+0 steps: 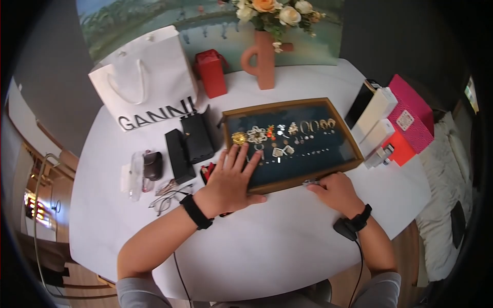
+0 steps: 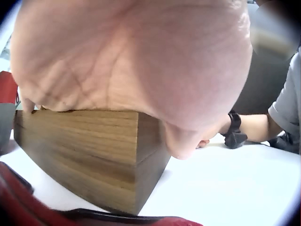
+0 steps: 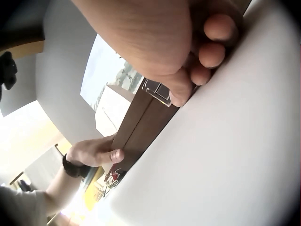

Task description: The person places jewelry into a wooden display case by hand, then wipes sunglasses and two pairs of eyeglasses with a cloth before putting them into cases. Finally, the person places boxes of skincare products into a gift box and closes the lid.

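wooden display case (image 1: 277, 105) is set near mid tabletop (image 1: 287, 246), slightly angled, jewellery (image 1: 257, 134) laid out on dark lining inside. left hand (image 1: 229, 179) is spread flat over the case's near left corner, palm down, thumb hung past the near side. right hand (image 1: 336, 192) is set at the near side by a metal clasp (image 1: 309, 182): fingers curled, thumb touching it; whether it's pinched or just pressed can't be told.

room: a wide strip of tabletop is left between case and near edge. a black cable (image 1: 362, 259) is hung from the right wrist strap (image 1: 362, 218) past that edge.

left side is tight: a red-and-black item (image 1: 208, 171) is placed just beside the case, partly hidden by the left hand. two black boxes (image 1: 196, 138) are placed close by; a brown pouch (image 1: 152, 166) is laid nearer the left edge. far left corner is taken by a white paper bag (image 1: 144, 77); a red box (image 1: 211, 74) and a vase (image 1: 265, 61) are stood toward the far edge. right end is hemmed in by white boxes (image 1: 375, 113), a pink box (image 1: 410, 115) and a small bottle (image 1: 380, 155).
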The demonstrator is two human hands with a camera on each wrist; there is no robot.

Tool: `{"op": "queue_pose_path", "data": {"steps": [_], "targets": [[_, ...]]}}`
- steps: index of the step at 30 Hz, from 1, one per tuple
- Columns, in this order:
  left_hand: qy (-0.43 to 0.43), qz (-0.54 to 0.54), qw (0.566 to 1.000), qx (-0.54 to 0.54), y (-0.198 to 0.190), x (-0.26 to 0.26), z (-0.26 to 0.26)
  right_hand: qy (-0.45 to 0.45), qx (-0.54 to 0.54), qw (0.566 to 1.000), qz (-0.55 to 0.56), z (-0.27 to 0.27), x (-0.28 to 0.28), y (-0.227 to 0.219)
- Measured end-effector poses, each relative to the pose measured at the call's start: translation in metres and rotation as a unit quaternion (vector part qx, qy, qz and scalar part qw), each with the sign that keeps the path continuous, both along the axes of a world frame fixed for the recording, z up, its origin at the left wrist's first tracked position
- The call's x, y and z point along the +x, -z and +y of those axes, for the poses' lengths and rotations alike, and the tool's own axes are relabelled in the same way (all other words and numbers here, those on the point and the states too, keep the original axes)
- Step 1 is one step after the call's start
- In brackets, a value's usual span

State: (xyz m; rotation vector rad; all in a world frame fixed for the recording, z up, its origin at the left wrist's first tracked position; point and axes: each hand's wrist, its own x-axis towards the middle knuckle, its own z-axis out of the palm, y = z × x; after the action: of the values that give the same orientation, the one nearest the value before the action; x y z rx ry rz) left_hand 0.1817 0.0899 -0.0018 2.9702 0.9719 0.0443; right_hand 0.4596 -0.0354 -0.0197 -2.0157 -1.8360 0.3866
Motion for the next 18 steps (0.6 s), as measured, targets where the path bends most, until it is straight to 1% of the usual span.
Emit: {"op": "queue_pose_path", "data": {"steps": [1, 2, 4, 5, 6, 7, 8, 9, 10, 11, 12, 13, 14, 15, 16, 17, 18], "targets": [[0.008, -0.011, 0.999, -0.032, -0.005, -0.002, 0.0, -0.002, 0.002, 1.0, -0.001, -0.001, 0.0, 0.0], [-0.002, -0.007, 1.0, -0.026, -0.012, -0.009, 0.002, -0.012, 0.008, 1.0, 0.003, -0.001, 0.001, -0.002], [0.007, -0.03, 0.981, -0.193, -0.026, -0.023, 0.003, -0.009, -0.032, 0.999, 0.023, -0.003, 0.003, -0.005], [-0.016, -0.039, 0.977, -0.21, -0.042, -0.035, -0.002, -0.013, -0.051, 0.998, 0.032, -0.005, 0.005, -0.007], [-0.003, -0.078, 0.985, -0.156, -0.054, -0.05, -0.005, -0.018, -0.05, 0.998, 0.036, -0.008, 0.007, -0.008], [-0.037, -0.143, 0.966, -0.212, -0.064, -0.064, -0.004, -0.039, -0.096, 0.992, 0.078, -0.011, 0.01, -0.01], [-0.072, -0.211, 0.938, -0.264, -0.073, -0.077, -0.004, -0.062, -0.143, 0.981, 0.116, -0.011, 0.009, -0.015], [-0.099, -0.237, 0.945, -0.201, -0.079, -0.086, -0.006, -0.069, -0.145, 0.981, 0.112, -0.009, 0.002, -0.023], [-0.139, -0.248, 0.937, -0.204, -0.084, -0.094, -0.005, -0.161, -0.174, 0.959, 0.157, -0.007, -0.011, -0.034], [-0.159, -0.229, 0.942, -0.189, -0.088, -0.1, -0.003, -0.25, -0.204, 0.925, 0.201, -0.005, -0.025, -0.045], [-0.178, -0.208, 0.946, -0.174, -0.089, -0.104, -0.002, -0.256, -0.208, 0.923, 0.196, -0.001, -0.043, -0.061], [-0.185, -0.212, 0.943, -0.175, -0.084, -0.108, -0.001, -0.284, -0.198, 0.917, 0.199, 0.005, -0.065, -0.078], [-0.176, -0.201, 0.952, -0.151, -0.075, -0.11, 0.002, -0.312, -0.187, 0.909, 0.202, 0.014, -0.084, -0.09], [-0.166, -0.189, 0.96, -0.126, -0.071, -0.111, 0.004, -0.318, -0.188, 0.908, 0.2, 0.026, -0.101, -0.098], [-0.171, -0.19, 0.959, -0.123, -0.072, -0.112, 0.004, -0.335, -0.129, 0.916, 0.18, 0.039, -0.116, -0.104], [-0.195, -0.155, 0.956, -0.156, -0.074, -0.111, 0.003, -0.35, -0.07, 0.92, 0.161, 0.047, -0.129, -0.108], [-0.218, -0.117, 0.95, -0.188, -0.074, -0.111, 0.003, -0.356, -0.069, 0.918, 0.163, 0.054, -0.141, -0.104]]}}
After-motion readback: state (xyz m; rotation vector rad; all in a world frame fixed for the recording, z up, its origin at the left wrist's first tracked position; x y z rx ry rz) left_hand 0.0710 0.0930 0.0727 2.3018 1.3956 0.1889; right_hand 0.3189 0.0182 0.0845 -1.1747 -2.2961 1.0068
